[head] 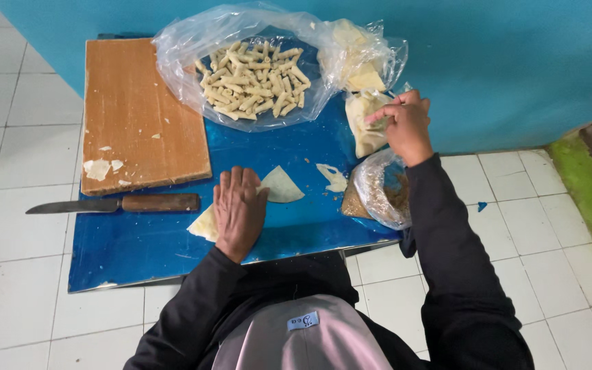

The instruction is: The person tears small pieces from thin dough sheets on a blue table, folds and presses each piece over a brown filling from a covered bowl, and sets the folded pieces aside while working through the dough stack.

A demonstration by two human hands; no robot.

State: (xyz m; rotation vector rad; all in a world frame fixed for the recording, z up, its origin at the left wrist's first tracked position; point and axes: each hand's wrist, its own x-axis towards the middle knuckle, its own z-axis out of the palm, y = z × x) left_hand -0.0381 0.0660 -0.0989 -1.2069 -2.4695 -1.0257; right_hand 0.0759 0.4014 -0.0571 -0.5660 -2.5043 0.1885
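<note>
On blue table: one knife.

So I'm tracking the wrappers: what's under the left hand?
The left hand lies flat on a pale wrapper sheet on the blue table. Corners show either side; the middle is covered.

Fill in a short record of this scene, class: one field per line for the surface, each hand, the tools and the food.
Surface: low blue table on a white tiled floor
Left hand: flat, palm down on a pale dough sheet
Right hand: fingers pinched at a stack of dough sheets
Tools: wooden board; knife below it, blade pointing left
Food: rolled sticks piled on clear plastic; brown filling in a bag
</note>
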